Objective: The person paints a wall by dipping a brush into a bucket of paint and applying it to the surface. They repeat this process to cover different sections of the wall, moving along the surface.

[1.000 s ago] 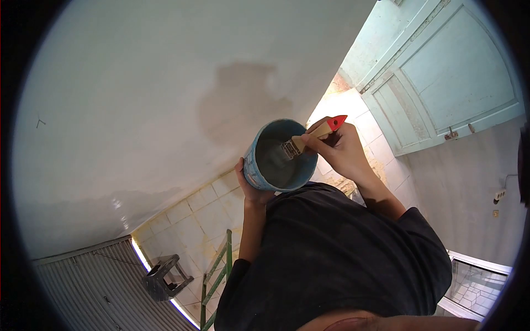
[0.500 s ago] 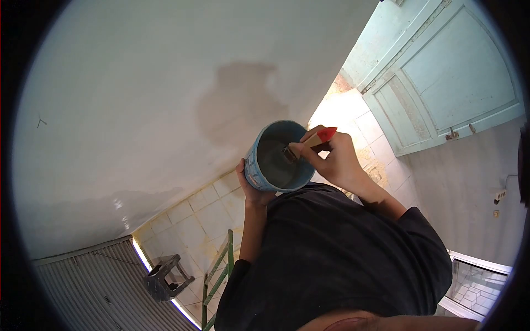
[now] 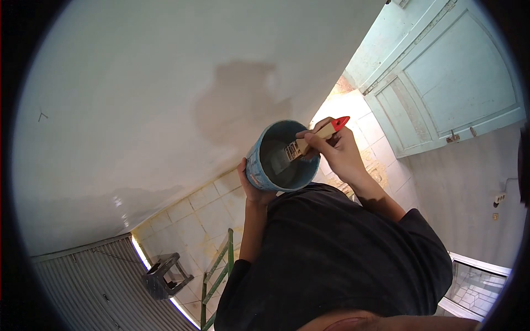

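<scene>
My left hand (image 3: 255, 186) grips a blue paint bucket (image 3: 255, 168) from below and along its left side, its mouth tilted toward me. Inside sits greyish paint (image 3: 271, 160). Between the thumb and fingers of my right hand (image 3: 339, 154) is a paintbrush (image 3: 326, 131) with a pale wooden handle and a red end. Its bristles point down into the bucket, close over the paint, and the metal band shows above them. The bucket wall hides part of the fingers of my left hand.
A white wall (image 3: 138, 83) rises close in front, bearing my shadow. A dark plastic stool (image 3: 160, 278) and a green metal ladder (image 3: 218, 270) stand on the tiled floor at lower left, near a corrugated shutter (image 3: 94, 281). A pale blue door (image 3: 458, 71) is at upper right.
My right hand has shifted slightly up and right, drawing the paintbrush partly up from the paint so more of its band and handle shows. The bucket has stayed nearly still.
</scene>
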The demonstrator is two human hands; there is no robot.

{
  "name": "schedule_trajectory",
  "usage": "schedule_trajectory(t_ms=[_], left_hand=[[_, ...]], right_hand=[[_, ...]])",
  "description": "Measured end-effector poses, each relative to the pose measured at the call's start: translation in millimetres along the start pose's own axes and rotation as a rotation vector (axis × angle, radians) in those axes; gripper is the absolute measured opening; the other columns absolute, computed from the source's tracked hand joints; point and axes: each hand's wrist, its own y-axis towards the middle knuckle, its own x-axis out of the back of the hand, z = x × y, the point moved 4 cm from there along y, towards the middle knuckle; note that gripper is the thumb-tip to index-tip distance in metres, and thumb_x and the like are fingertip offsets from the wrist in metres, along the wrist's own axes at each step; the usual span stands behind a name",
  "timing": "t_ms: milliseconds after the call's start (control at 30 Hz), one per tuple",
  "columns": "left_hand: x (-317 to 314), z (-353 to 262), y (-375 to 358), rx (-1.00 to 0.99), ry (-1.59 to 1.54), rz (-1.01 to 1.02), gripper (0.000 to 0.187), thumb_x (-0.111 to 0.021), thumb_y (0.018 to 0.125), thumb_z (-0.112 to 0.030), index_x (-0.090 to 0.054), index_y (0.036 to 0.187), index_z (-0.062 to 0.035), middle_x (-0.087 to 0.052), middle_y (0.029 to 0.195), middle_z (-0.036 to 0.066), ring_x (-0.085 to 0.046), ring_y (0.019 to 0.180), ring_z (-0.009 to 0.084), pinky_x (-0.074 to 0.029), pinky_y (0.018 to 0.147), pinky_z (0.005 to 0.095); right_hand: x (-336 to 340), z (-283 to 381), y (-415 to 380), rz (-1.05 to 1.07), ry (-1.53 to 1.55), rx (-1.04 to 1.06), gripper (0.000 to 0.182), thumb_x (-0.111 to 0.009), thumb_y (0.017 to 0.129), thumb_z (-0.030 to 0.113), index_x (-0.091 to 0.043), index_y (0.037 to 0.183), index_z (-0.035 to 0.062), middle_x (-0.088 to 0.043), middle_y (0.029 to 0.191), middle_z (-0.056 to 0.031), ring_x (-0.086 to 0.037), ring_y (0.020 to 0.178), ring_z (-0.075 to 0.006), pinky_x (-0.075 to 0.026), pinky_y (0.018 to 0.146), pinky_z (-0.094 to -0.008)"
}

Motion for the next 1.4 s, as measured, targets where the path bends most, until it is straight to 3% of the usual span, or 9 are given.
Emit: schedule_trajectory(t_ms=[233, 433, 633, 900, 967, 1067, 1133, 1267, 1400], left_hand=[[5.7, -4.8, -1.3, -0.015, 0.027, -0.032, 0.075, -0.036, 0.094, -0.066, -0.050, 0.141, -0.0092, -0.053, 0.142, 0.015, -0.051, 0.128, 0.0338, -0.044, 0.106, 0.0512], [-3.5, -9.0, -2.4, 0.001, 0.029, 0.004, 0.075, -0.034, 0.093, -0.066, -0.049, 0.142, -0.0103, -0.052, 0.143, 0.013, -0.051, 0.129, 0.0322, -0.043, 0.107, 0.0502], [0.8, -11.6, -1.7, -0.010, 0.054, 0.023, 0.075, -0.035, 0.093, -0.065, -0.048, 0.143, -0.0113, -0.052, 0.143, 0.012, -0.050, 0.131, 0.0314, -0.041, 0.108, 0.0503], [16.4, -11.9, -4.0, -0.028, 0.047, 0.022, 0.076, -0.037, 0.092, -0.069, -0.043, 0.147, -0.0170, -0.042, 0.152, 0.011, -0.042, 0.137, 0.0343, -0.038, 0.110, 0.0549], [3.2, -13.6, -3.2, 0.011, 0.023, 0.156, 0.081, -0.040, 0.091, -0.070, -0.037, 0.149, -0.0149, -0.040, 0.152, 0.012, -0.043, 0.135, 0.0353, -0.041, 0.107, 0.0584], [-19.2, -17.3, -12.4, -0.021, 0.266, 0.133, 0.089, -0.041, 0.088, -0.074, -0.032, 0.151, -0.0138, -0.044, 0.148, 0.014, -0.045, 0.133, 0.0357, -0.049, 0.098, 0.0606], [-29.6, -23.1, -17.6, -0.398, 0.938, 0.125, 0.095, -0.046, 0.085, -0.076, -0.028, 0.152, -0.0120, -0.048, 0.142, 0.020, -0.052, 0.125, 0.0388, -0.055, 0.086, 0.0606], [-16.6, -19.5, 1.5, -0.254, 0.683, 0.196, 0.096, -0.044, 0.084, -0.079, -0.030, 0.151, -0.0107, -0.051, 0.136, 0.024, -0.057, 0.113, 0.0431, -0.056, 0.080, 0.0592], [-10.4, -12.2, 19.2, -0.088, 0.427, 0.222, 0.099, -0.042, 0.082, -0.081, -0.032, 0.149, -0.0095, -0.054, 0.130, 0.028, -0.062, 0.101, 0.0474, -0.058, 0.074, 0.0578]], right_hand=[[3.5, -4.6, 2.6, -0.135, 0.285, -0.088, 0.022, -0.065, 0.097, 0.018, -0.056, 0.092, -0.0012, -0.071, 0.089, -0.0161, -0.071, 0.077, -0.0190, -0.060, 0.065, -0.0280], [12.2, -22.4, 6.3, -0.236, 0.371, -0.212, 0.029, -0.071, 0.094, 0.027, -0.059, 0.094, 0.0012, -0.069, 0.080, -0.0127, -0.068, 0.064, -0.0156, -0.057, 0.057, -0.0236], [7.2, -36.0, 11.0, -0.174, 0.690, -0.272, 0.023, -0.072, 0.093, 0.023, -0.061, 0.094, 0.0035, -0.067, 0.077, -0.0050, -0.066, 0.060, -0.0096, -0.050, 0.048, -0.0166], [7.1, -58.7, 9.6, 0.032, 0.803, -0.298, 0.018, -0.070, 0.094, 0.016, -0.065, 0.108, 0.0070, -0.067, 0.088, 0.0022, -0.061, 0.074, -0.0059, -0.050, 0.061, -0.0181], [3.1, -52.9, 11.2, 0.085, 0.915, -0.282, 0.018, -0.070, 0.094, 0.017, -0.066, 0.109, 0.0073, -0.067, 0.092, 0.0019, -0.061, 0.076, -0.0067, -0.050, 0.065, -0.0179], [-5.7, -52.2, 22.1, 0.070, 0.903, -0.161, 0.018, -0.070, 0.094, 0.017, -0.066, 0.108, 0.0067, -0.067, 0.092, 0.0015, -0.062, 0.078, -0.0068, -0.051, 0.067, -0.0181], [-7.9, -55.5, 22.7, 0.097, 0.968, -0.253, 0.017, -0.069, 0.094, 0.016, -0.065, 0.108, 0.0053, -0.066, 0.091, 0.0011, -0.062, 0.079, -0.0081, -0.052, 0.068, -0.0194], [5.2, -37.6, 32.5, 0.081, 1.022, -0.177, 0.017, -0.069, 0.094, 0.014, -0.065, 0.107, 0.0039, -0.066, 0.091, -0.0006, -0.063, 0.080, -0.0094, -0.053, 0.070, -0.0203], [55.3, 12.3, 63.2, -0.038, 0.909, 0.109, 0.017, -0.069, 0.093, 0.010, -0.064, 0.107, 0.0019, -0.067, 0.093, -0.0048, -0.065, 0.082, -0.0121, -0.055, 0.072, -0.0218]])
